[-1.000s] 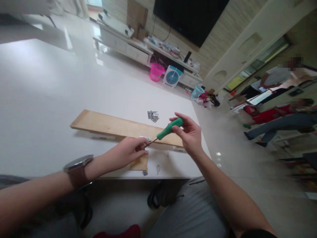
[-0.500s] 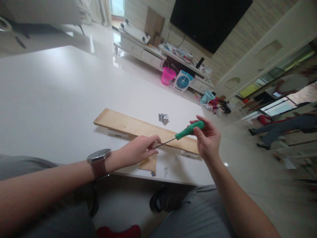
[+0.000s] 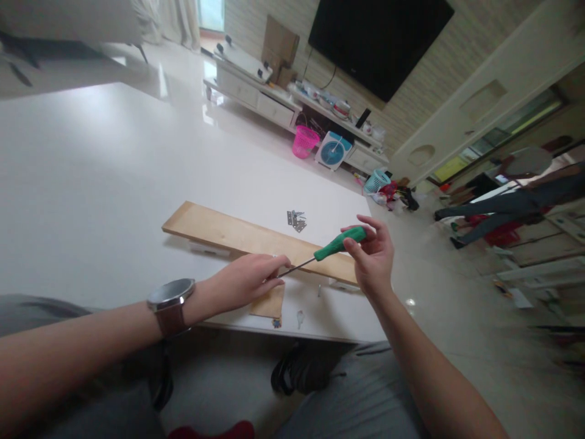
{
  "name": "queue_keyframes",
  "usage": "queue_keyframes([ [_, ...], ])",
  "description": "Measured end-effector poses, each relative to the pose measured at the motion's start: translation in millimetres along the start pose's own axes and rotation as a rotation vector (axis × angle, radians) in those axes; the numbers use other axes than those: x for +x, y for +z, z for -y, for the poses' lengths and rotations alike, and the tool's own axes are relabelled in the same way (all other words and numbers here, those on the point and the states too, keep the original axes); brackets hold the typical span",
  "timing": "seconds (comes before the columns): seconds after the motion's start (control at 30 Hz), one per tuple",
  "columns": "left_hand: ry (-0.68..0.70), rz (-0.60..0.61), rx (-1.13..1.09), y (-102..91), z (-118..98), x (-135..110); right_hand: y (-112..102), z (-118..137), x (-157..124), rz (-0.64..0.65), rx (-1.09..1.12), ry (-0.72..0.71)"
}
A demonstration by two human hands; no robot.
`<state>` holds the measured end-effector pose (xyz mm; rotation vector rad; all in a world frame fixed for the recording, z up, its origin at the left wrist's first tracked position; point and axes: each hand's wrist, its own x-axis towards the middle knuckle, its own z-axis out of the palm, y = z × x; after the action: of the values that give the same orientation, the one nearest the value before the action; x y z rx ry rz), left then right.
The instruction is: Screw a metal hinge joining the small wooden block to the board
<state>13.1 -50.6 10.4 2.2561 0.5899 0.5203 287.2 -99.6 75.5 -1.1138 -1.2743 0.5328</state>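
Note:
A long light wooden board (image 3: 219, 230) lies across the near part of the white table (image 3: 91, 183). My right hand (image 3: 372, 256) is closed round the green handle of a screwdriver (image 3: 336, 244), whose metal shaft slants down to the left. My left hand (image 3: 249, 281), a watch on its wrist, pinches at the tip of the shaft, over a smaller wooden piece (image 3: 269, 303) at the table's front edge. What the fingertips hold there is too small to see.
Several small metal hinges (image 3: 296, 219) lie beyond the board. Small bits of hardware (image 3: 299, 317) sit near the table's front edge. Behind are a TV, a low cabinet, a pink basket (image 3: 305, 141) and a fan. Other people are at the right.
The view swung between the frames. Both hands keep the same hold on the screwdriver and its tip; the board has not shifted on the table.

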Motion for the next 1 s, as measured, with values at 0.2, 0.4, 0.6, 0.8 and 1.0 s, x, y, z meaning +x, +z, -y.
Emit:
queue_keyframes([
  [0.2, -0.036, -0.05, -0.019, 3.7, -1, -1, 11, -1, -6, -0.01, 0.041, 0.015],
  [0.4, -0.092, -0.073, -0.073, 8.8, 9, 0, 20, -2, -15, 0.07, 0.104, 0.1],
  [0.6, -0.122, -0.08, -0.139, 16.3, 14, 3, 23, -4, -16, -0.032, 0.132, 0.104],
  [0.8, -0.136, -0.085, -0.171, 13.4, 14, 6, 21, -2, -15, -0.057, 0.137, 0.103],
  [1.0, -0.124, -0.057, -0.155, 11.5, 13, 8, 22, -2, -14, -0.064, 0.131, 0.102],
])
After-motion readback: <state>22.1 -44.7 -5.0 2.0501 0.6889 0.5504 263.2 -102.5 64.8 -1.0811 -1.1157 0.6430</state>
